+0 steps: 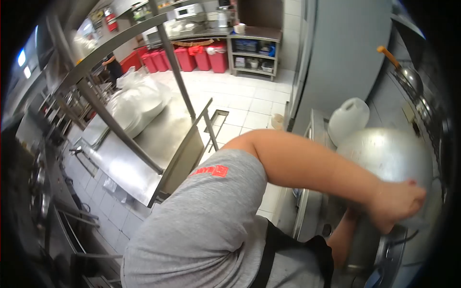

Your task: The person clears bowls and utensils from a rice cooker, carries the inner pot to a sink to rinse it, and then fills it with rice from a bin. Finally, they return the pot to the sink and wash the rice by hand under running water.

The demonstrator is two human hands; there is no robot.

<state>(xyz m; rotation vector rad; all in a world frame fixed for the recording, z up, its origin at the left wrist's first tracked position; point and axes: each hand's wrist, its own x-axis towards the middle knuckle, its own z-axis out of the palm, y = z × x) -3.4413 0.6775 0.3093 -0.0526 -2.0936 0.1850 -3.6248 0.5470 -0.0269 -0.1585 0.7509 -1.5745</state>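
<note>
Pot [384,153], likely heavy and stiff, best held by opposite edges, is being partly hidden by the curled left hand [397,204], the right hand unseen, neither grip discernible.

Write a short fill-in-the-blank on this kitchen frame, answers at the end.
1. The left hand shows near a large rounded metal vessel, toward the picture's ____ edge.
2. The T-shirt sleeve on that arm is ____ with a red print.
3. The bins lined up in the background are coloured ____.
4. The bulky bag on the metal table is coloured ____.

Missing words: right; grey; red; white.
</note>
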